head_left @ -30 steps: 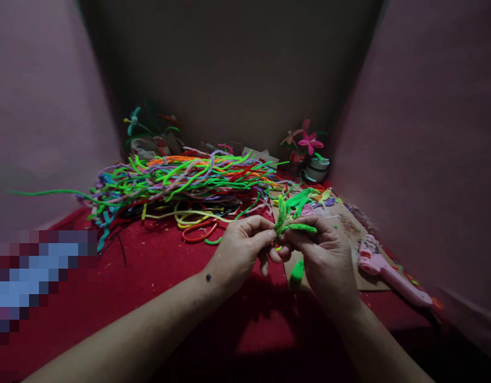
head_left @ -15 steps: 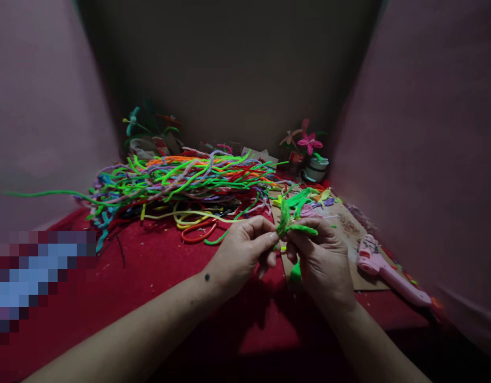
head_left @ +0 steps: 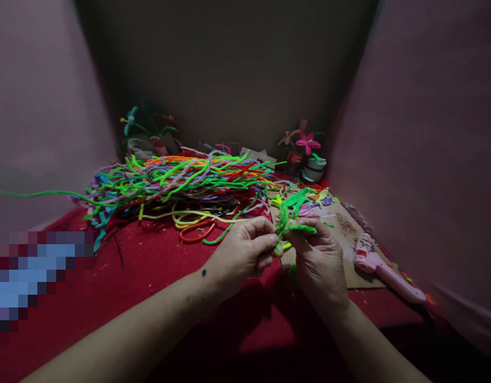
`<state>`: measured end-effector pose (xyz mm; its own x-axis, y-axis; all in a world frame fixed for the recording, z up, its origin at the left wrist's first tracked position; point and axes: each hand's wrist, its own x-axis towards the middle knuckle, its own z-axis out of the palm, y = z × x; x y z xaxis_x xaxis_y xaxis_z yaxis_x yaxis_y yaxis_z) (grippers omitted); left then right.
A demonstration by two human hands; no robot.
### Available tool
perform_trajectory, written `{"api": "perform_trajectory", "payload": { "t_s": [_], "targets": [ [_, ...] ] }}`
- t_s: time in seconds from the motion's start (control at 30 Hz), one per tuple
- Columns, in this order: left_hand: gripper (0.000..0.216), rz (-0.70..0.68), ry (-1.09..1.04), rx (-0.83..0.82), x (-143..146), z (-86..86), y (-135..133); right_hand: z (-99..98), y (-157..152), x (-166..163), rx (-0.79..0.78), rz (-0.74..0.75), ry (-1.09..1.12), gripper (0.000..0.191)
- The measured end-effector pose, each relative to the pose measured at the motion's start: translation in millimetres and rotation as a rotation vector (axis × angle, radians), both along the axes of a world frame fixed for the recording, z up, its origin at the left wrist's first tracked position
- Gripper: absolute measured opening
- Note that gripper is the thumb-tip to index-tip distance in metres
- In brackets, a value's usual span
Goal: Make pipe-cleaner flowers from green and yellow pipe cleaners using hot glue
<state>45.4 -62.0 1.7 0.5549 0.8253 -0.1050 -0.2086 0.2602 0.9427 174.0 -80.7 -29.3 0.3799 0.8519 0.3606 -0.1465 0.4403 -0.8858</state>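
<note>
Between my two hands is a green pipe-cleaner piece [head_left: 283, 217] with leaf-like loops, one pointing up and one out to the right. My left hand [head_left: 245, 247] pinches its lower left part between thumb and fingers. The thumb and fingers of my right hand [head_left: 321, 260] are closed on its right side, below the loop that sticks out. The fingers partly hide where the loops join. Just behind it, more green pipe-cleaner pieces [head_left: 299, 198] lie on a cardboard sheet [head_left: 343, 226].
A large heap of coloured pipe cleaners [head_left: 189, 178] lies at the back left on the red cloth [head_left: 149, 287]. Red-handled scissors [head_left: 197, 232] are in front of it. A pink glue gun [head_left: 389, 274] rests on the right. A pink flower [head_left: 308, 143] stands in a small pot [head_left: 314, 169].
The whole view has shifted slightly. My left fingers have curled in closer under the green piece, and its lower end now shows below them. Both hands keep their hold.
</note>
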Motion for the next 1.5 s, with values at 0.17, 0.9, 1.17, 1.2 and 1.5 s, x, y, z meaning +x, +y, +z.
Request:
{"api": "perform_trajectory", "payload": {
  "t_s": [0.17,0.9,1.17,1.2,1.5],
  "targets": [
    [0.008,-0.064,-0.054,-0.039,-1.3,0.3,0.5,-2.7,1.4,-0.4,0.045,0.038,0.111,0.014],
    [0.009,-0.166,-0.137,-0.153,-1.2,-4.6,0.2,1.4,-0.2,3.9,0.069,0.123,0.158,0.016],
    [0.007,-0.130,-0.128,-0.126,1.3,-4.7,-2.9,2.5,0.3,4.2,0.086,0.113,0.182,0.016],
    [0.007,-0.120,-0.115,-0.107,1.7,-3.8,-3.6,2.8,0.4,3.8,0.084,0.105,0.182,0.016],
    [0.022,-0.076,0.057,0.073,2.7,-0.4,-8.2,2.3,0.6,3.5,0.089,0.142,0.167,0.015]
  ]
}}
